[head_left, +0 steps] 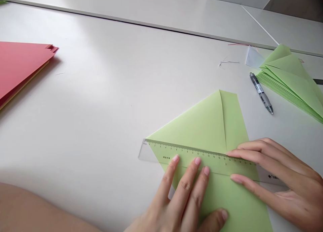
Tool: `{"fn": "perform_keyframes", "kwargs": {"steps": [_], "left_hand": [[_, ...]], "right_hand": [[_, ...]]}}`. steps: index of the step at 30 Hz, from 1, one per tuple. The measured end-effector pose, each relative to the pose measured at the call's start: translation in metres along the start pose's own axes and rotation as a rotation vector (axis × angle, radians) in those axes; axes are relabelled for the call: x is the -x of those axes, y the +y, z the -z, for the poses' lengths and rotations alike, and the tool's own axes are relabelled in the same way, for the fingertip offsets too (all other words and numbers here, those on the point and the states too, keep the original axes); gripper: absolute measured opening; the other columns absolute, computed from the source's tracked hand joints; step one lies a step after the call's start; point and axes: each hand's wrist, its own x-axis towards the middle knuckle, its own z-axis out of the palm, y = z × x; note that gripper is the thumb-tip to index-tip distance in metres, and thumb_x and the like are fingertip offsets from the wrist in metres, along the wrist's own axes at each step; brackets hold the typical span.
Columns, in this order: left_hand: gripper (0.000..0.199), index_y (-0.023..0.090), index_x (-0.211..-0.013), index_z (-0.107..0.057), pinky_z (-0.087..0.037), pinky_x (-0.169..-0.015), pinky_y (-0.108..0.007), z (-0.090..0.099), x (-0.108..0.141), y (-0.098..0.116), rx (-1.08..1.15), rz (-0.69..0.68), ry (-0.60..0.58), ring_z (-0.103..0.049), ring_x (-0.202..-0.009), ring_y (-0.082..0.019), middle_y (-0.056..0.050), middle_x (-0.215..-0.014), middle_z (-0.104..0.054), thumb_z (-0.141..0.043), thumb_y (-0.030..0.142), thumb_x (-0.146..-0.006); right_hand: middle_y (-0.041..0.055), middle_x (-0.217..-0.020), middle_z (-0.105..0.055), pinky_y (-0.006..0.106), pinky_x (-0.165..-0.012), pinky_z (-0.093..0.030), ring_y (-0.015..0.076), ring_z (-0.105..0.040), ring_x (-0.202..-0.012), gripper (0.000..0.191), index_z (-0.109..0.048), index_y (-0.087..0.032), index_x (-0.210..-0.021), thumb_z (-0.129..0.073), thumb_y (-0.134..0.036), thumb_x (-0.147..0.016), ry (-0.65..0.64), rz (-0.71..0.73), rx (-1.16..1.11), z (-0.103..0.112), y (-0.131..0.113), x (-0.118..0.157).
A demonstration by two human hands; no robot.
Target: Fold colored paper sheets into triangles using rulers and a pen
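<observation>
A folded light green paper sheet (194, 124) lies on the white table. Across it rests a clear plastic ruler (153, 154), its zero end sticking out past the paper's left corner. My left hand (183, 198) is open, fingers spread, with its fingertips on the ruler's lower part and thumb over the paper. With my right hand (280, 178) I grip the ruler toward its right end, the index finger at its upper edge and the thumb at its lower edge. The ruler's far right end is partly hidden by that hand.
A stack of folded green paper (290, 80) sits at the right, with a grey pen (261, 94) beside it. Behind the pen are a small whitish piece (253, 57) and loose threads (228, 62). Red folded paper (22, 63) lies at the left.
</observation>
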Motion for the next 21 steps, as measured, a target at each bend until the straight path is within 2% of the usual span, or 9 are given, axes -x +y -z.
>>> {"fn": "perform_keyframes", "kwargs": {"steps": [4, 7, 11, 16, 21], "left_hand": [[0.048, 0.03, -0.139, -0.047, -0.023, -0.117, -0.053, -0.004, 0.002, 0.002, 0.017, 0.012, 0.012, -0.047, -0.131, -0.027, -0.006, -0.134, -0.057, -0.057, 0.043, -0.094], [0.054, 0.026, -0.139, -0.049, -0.016, -0.119, -0.053, -0.014, 0.007, 0.003, 0.106, -0.002, 0.077, -0.041, -0.136, -0.031, -0.01, -0.141, -0.05, -0.059, 0.049, -0.091], [0.053, 0.026, -0.137, -0.051, -0.017, -0.117, -0.059, -0.022, 0.01, 0.002, 0.162, 0.002, 0.099, -0.034, -0.139, -0.036, -0.011, -0.145, -0.045, -0.061, 0.048, -0.091], [0.042, 0.025, -0.138, -0.051, -0.021, -0.115, -0.06, -0.021, 0.008, -0.002, 0.116, -0.054, 0.084, -0.037, -0.137, -0.038, -0.01, -0.144, -0.047, -0.053, 0.033, -0.097], [0.047, 0.025, -0.141, -0.046, -0.023, -0.113, -0.062, -0.018, 0.01, -0.007, 0.077, -0.093, 0.057, -0.038, -0.136, -0.039, -0.011, -0.144, -0.046, -0.054, 0.032, -0.096]], "right_hand": [[0.0054, -0.099, -0.06, 0.034, -0.083, -0.044, 0.0209, -0.057, -0.093, 0.022, -0.06, -0.022, -0.11, -0.063, -0.021, -0.089, -0.006, -0.014, 0.011, 0.003, -0.004, -0.006], [0.0054, -0.096, -0.062, 0.034, -0.081, -0.046, 0.02, -0.057, -0.089, 0.02, -0.06, -0.021, -0.109, -0.063, -0.024, -0.089, -0.018, -0.04, -0.017, 0.006, -0.006, -0.01], [0.0054, -0.096, -0.063, 0.034, -0.079, -0.046, 0.0184, -0.055, -0.087, 0.019, -0.062, -0.019, -0.107, -0.064, -0.023, -0.088, -0.012, -0.078, -0.068, 0.006, -0.006, -0.013], [0.0054, -0.095, -0.063, 0.033, -0.078, -0.046, 0.0178, -0.054, -0.086, 0.019, -0.063, -0.017, -0.105, -0.065, -0.023, -0.088, 0.016, -0.075, -0.093, 0.005, -0.005, -0.014], [0.0056, -0.094, -0.063, 0.033, -0.079, -0.045, 0.0178, -0.054, -0.085, 0.02, -0.064, -0.017, -0.107, -0.065, -0.023, -0.088, 0.01, -0.068, -0.107, 0.005, -0.004, -0.015]]}}
